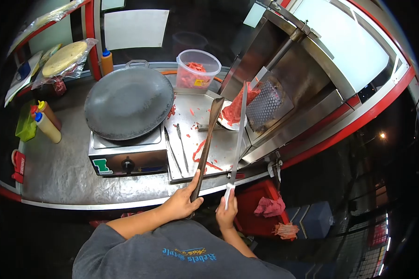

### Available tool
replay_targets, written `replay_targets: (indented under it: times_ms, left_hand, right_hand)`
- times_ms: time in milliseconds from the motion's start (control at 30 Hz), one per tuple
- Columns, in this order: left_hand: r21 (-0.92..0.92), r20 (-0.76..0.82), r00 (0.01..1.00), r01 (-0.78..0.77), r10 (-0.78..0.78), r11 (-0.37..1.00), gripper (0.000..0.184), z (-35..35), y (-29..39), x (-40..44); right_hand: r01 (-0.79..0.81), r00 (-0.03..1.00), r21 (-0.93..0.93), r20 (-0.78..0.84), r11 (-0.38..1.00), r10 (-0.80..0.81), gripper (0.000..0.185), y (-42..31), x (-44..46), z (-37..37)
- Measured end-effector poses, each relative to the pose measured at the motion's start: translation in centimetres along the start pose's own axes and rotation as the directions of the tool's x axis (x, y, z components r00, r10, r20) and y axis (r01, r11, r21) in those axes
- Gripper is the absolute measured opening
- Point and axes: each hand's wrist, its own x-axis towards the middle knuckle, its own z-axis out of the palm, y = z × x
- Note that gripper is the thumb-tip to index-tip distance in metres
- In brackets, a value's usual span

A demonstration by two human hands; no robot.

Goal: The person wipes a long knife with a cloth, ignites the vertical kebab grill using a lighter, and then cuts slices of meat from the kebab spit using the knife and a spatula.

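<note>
My left hand (184,200) is closed round the lower part of a long dark tool (208,139) with a flared upper end, its index finger stretched along it. In my right hand (226,213) is the white handle of a long knife (239,135), whose blade points up and away over the metal tray (198,102). Beyond the blade, red meat (237,104) sits on a spit by the upright grill (265,100), above a pale dish. Red scraps and a pair of thin dark-tipped metal utensils (181,144) lie on the tray.
Left of the tray, a large dark pan (128,102) covers the burner (125,162). A clear tub (198,69) of red meat stands behind the tray. Sauce bottles (48,128) and flatbreads (64,59) are at the left. A red bin (251,209) stands below the counter's right edge.
</note>
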Motion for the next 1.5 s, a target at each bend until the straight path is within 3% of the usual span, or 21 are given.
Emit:
replay_targets:
  times_ms: [67, 133, 167, 233, 267, 333, 400, 567, 633, 733, 833, 933, 1000, 1100, 1267, 1467, 1500]
  left_hand:
    - [0.032, 0.001, 0.999, 0.032, -0.032, 0.999, 0.100, 0.1, 0.3, 0.0]
    - [0.019, -0.023, 1.000, 0.005, -0.004, 1.000, 0.100, 0.6, -0.2, 0.4]
    - [-0.026, -0.004, 0.998, 0.066, -0.066, 0.998, 0.101, 0.4, 1.0, 0.5]
    - [0.000, -0.018, 0.998, 0.060, -0.060, 0.998, 0.101, 0.6, 0.7, 1.1]
    - [0.013, -0.027, 0.998, 0.056, -0.055, 0.998, 0.101, 0.6, 0.5, 1.4]
    - [0.021, -0.047, 0.998, 0.040, -0.039, 0.999, 0.101, 0.6, 0.3, 1.7]
    - [0.010, -0.053, 0.998, 0.029, -0.029, 1.000, 0.101, 0.9, 0.2, 2.1]
    - [0.015, -0.088, 0.996, 0.014, -0.013, 1.000, 0.102, 1.8, 0.5, 2.5]
    - [-0.016, -0.089, 0.996, -0.002, 0.001, 1.000, 0.102, 1.8, 0.7, 2.9]
    - [-0.056, -0.055, 0.997, 0.060, -0.063, 0.997, 0.101, 0.8, 2.5, 2.6]
    - [0.024, -0.041, 0.999, 0.026, -0.025, 0.999, 0.100, 0.6, 1.3, 0.8]
    - [0.024, 0.012, 0.999, -0.043, 0.043, 0.999, 0.100, 0.6, -0.5, -2.4]
    - [-0.022, 0.088, 0.994, 0.063, -0.060, 0.998, 0.100, 0.2, -0.1, -4.2]
    - [-0.070, 0.095, 0.993, 0.078, -0.071, 0.995, 0.098, 0.0, 0.8, -4.6]
    - [-0.054, 0.087, 0.994, 0.070, -0.065, 0.996, 0.097, -0.6, 0.6, -4.1]
    - [-0.055, 0.079, 0.991, 0.111, -0.106, 0.992, 0.099, 0.2, 1.4, -3.2]
    - [-0.028, 0.121, 0.972, 0.208, -0.204, 0.978, 0.100, -0.3, 2.4, -2.9]
  right_hand:
    - [0.106, 0.994, -0.046, -0.015, 0.993, -0.107, 0.055, -0.8, 4.2, 0.5]
    - [0.018, 0.998, -0.051, 0.062, 0.999, -0.014, 0.055, -2.2, 8.1, 0.4]
    - [-0.001, 0.997, -0.070, 0.075, 0.998, 0.006, 0.056, -2.0, 7.6, -0.1]
    - [-0.023, 0.995, -0.099, 0.091, 0.995, 0.032, 0.056, -1.6, 6.6, -0.2]
    - [0.059, 0.998, -0.095, 0.023, 0.994, -0.057, 0.056, -1.2, 4.7, -0.2]
    - [-0.029, 0.997, -0.102, 0.075, 0.994, 0.037, 0.057, 0.5, -1.0, -1.4]
    - [-0.006, 0.996, -0.135, 0.084, 0.991, 0.017, 0.058, 0.4, -3.4, -2.3]
    - [0.016, 0.998, -0.089, 0.062, 0.996, -0.011, 0.056, -1.6, 6.8, -1.0]
    - [0.127, 0.992, -0.086, 0.024, 0.988, -0.125, 0.056, -1.7, 8.7, -0.5]
    - [-0.123, 0.991, 0.090, 0.071, 0.988, 0.116, 0.055, -0.9, 3.7, -1.7]
    - [-0.140, 0.987, 0.138, 0.099, 0.980, 0.127, 0.055, 0.9, -1.7, -2.8]
    - [-0.061, 0.997, 0.279, 0.053, 0.958, 0.049, 0.058, -0.5, 2.7, -1.5]
    - [-0.170, 0.985, 0.365, 0.055, 0.915, 0.160, 0.057, -2.6, 7.6, 0.1]
    - [-0.122, 0.992, 0.335, 0.057, 0.934, 0.109, 0.057, -1.1, 8.3, 1.4]
    - [-0.083, 0.996, 0.187, 0.052, 0.979, 0.075, 0.058, 1.7, -1.1, -0.8]
    - [-0.078, 0.996, 0.130, 0.046, 0.988, 0.073, 0.055, -1.0, 10.0, 0.5]
    - [-0.107, 0.993, 0.124, 0.053, 0.987, 0.101, 0.055, -0.8, 9.5, 0.3]
